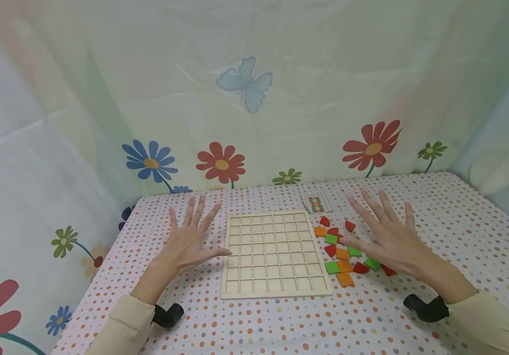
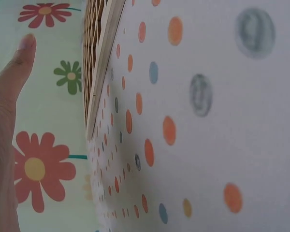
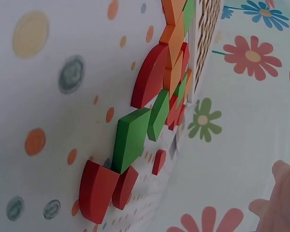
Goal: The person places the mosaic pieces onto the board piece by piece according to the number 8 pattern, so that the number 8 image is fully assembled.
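Observation:
A square wooden grid board lies on the table, its cells bare. My left hand is held over the table at the board's left side, fingers spread, thumb tip overlapping the board's edge in the head view. On the other side my right hand hovers with spread fingers above a loose group of pieces and holds nothing. The group has red quarter-round pieces, green squares and orange squares. From the right wrist, a green square and a red quarter-round show as thick flat blocks.
A small card printed with a coloured grid lies behind the board, toward the right. The dotted tablecloth covers the table. A flowered curtain hangs along the back and sides. Dark camera mounts sit at both wrists.

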`<state>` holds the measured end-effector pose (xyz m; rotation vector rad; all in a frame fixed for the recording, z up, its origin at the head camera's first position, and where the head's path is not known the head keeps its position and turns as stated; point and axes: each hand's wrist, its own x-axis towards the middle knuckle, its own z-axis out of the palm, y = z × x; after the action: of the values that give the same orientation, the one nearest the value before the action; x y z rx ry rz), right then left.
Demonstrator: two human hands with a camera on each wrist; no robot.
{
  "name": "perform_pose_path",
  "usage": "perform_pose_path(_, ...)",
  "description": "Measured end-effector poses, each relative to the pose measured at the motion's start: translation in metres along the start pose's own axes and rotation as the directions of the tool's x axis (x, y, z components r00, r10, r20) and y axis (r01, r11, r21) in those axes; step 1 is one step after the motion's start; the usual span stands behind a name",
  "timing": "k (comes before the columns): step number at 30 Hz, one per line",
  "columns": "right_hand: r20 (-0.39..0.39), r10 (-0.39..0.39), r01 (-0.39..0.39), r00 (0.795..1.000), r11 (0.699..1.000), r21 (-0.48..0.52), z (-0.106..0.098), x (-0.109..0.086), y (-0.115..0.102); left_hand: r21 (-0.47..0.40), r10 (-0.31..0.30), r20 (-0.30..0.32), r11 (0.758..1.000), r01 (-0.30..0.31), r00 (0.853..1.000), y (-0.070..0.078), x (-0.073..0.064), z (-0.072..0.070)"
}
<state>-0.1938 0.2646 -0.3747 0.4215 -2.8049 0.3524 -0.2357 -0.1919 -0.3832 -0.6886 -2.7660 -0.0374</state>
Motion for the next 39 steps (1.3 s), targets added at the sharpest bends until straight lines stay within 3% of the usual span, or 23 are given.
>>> perform_pose_path(4, 0.004, -0.003, 0.003, 1.0, 1.0, 0.008, -0.001, -0.001, 0.0, -0.059, 0.01, 0.019, 0.998, -0.009, 1.0, 0.0, -0.001, 0.0)
perform_pose_path(9, 0.018, -0.002, 0.002, 1.0, 1.0, 0.001, -0.003, -0.004, -0.002, -0.22, 0.053, 0.094, 0.975, -0.031, 0.994, 0.003, -0.003, 0.0)
perform_pose_path(11, 0.026, -0.008, 0.008, 1.0, 1.0, -0.002, -0.004, -0.005, -0.003, -0.28, 0.08, 0.138, 0.959, -0.038, 0.987, 0.004, -0.004, 0.0)
perform_pose_path(17, 0.076, -0.023, 0.021, 0.997, 1.0, 0.02, -0.008, -0.009, -0.01, -0.357, 0.12, 0.259, 0.934, -0.021, 0.958, 0.006, -0.006, 0.001)
perform_pose_path(24, 0.115, -0.052, 0.044, 0.992, 0.996, 0.074, -0.016, -0.011, -0.023, -0.379, 0.119, 0.322, 0.925, 0.013, 0.939, 0.008, -0.009, 0.005)
perform_pose_path(30, 0.17, -0.115, 0.087, 0.979, 0.982, 0.166, -0.022, -0.013, -0.033, -0.334, 0.117, 0.36, 0.942, 0.011, 0.926, 0.01, -0.007, 0.009)
perform_pose_path(39, 0.22, -0.178, 0.134, 0.959, 0.97, 0.201, -0.021, -0.01, -0.037, -0.306, 0.11, 0.414, 0.952, 0.024, 0.904, 0.009, -0.007, 0.013)
